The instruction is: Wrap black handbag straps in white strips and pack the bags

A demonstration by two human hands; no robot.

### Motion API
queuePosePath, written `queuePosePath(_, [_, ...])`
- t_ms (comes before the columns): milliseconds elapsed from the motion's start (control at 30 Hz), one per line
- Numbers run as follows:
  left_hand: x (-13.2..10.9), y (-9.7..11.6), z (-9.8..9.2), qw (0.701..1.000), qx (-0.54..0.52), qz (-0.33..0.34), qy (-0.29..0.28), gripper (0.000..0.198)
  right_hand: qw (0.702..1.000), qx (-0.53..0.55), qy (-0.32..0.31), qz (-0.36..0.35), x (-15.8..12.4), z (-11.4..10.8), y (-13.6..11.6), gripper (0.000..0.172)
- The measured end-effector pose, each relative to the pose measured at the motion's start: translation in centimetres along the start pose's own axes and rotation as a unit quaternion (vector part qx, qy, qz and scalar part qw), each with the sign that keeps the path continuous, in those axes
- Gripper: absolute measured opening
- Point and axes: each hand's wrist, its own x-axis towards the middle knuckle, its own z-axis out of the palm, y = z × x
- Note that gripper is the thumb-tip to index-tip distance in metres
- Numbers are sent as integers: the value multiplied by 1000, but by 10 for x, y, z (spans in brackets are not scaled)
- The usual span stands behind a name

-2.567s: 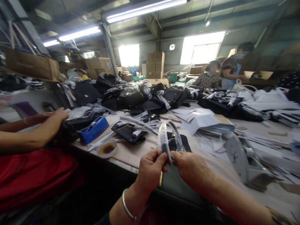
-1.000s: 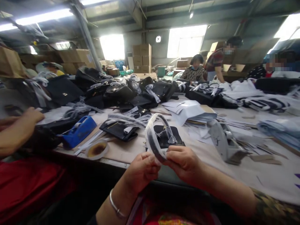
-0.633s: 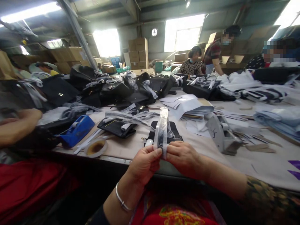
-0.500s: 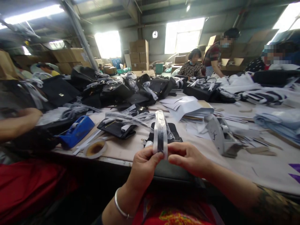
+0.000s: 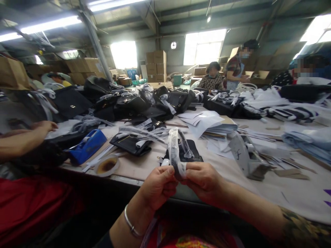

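A black bag handle point(image 5: 173, 148) in clear plastic wrap arches up between my two hands. My left hand point(image 5: 160, 184) pinches its near part from the left, a silver bangle on the wrist. From the right, the fingers of my right hand point(image 5: 204, 181) are closed on the lower end of the same wrapped handle. Behind it lies a small black bag point(image 5: 192, 148), partly covered by the handle and my hands. A dark bag body point(image 5: 186, 194) shows below my hands at the table edge.
Left of my hands are a tape roll point(image 5: 106, 164), a blue tape dispenser point(image 5: 88, 146) and a black wallet-like pouch point(image 5: 131, 143). A grey tape dispenser point(image 5: 248, 156) and a paper stack point(image 5: 219, 125) stand right. Black bags point(image 5: 124, 105) pile behind. A co-worker's arm point(image 5: 28, 139) reaches in left.
My right fingers have closed on the wrapped handle's lower end. The handle has turned slightly. The co-worker's hand at left has moved right, and the view has tilted up a little.
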Motion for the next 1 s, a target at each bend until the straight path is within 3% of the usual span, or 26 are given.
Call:
queuePosePath(100, [6, 0, 4, 999, -29, -17, 22, 45, 981, -176, -25, -83, -4, 4, 6, 27])
queuePosePath(167, [9, -3, 6, 999, -28, -9, 40, 45, 973, -213, -31, -86, -5, 5, 6, 27])
queuePosePath(233, [8, -6, 7, 998, 6, 30, 62, 42, 987, -154, -28, -29, -4, 3, 3, 22])
queuePosePath(300, [4, -8, 9, 986, 97, 101, 85, 34, 995, 2, -15, 99, -1, 0, -2, 22])
queuePosePath(333, [1, -10, 11, 972, 162, 145, 95, 30, 978, 104, -7, 182, 2, -2, -4, 30])
queuePosePath(367, [-3, -11, 13, 950, 229, 189, 99, 26, 942, 208, 2, 263, 4, -2, -6, 38])
queuePosePath(433, [-9, -14, 15, 902, 334, 257, 95, 20, 842, 377, 29, 385, 8, -2, -7, 50])
queuePosePath(500, [-12, -16, 16, 878, 373, 285, 91, 18, 775, 456, 56, 434, 11, 0, -8, 52])
queuePosePath(533, [-13, -17, 14, 882, 371, 276, 85, 18, 772, 457, 66, 437, 12, 0, -9, 51])
queuePosePath(567, [-12, -16, 12, 898, 355, 251, 72, 21, 787, 436, 72, 430, 12, 1, -9, 48])
queuePosePath(633, [-8, -14, 6, 946, 273, 169, 36, 35, 859, 338, 67, 378, 11, 1, -11, 40])
queuePosePath(700, [-3, -9, 1, 983, 158, 89, 9, 49, 937, 211, 58, 270, 9, 2, -11, 35])
queuePosePath(767, [3, -3, 0, 997, 69, 45, 7, 51, 987, 82, 49, 126, 7, 4, -8, 30])
queuePosePath(800, [6, 0, 0, 999, 43, 32, 12, 50, 997, 14, 45, 54, 6, 6, -6, 27])
queuePosePath(867, [9, 5, 2, 1000, 13, 9, 18, 46, 990, -126, 33, -56, 3, 9, 0, 25])
queuePosePath(933, [10, 7, 4, 1000, 8, 1, 25, 44, 967, -229, 12, -107, 1, 9, 4, 26])
queuePosePath(1000, [9, 9, 3, 999, 35, 13, 37, 42, 964, -241, -4, -111, -1, 3, 7, 24])
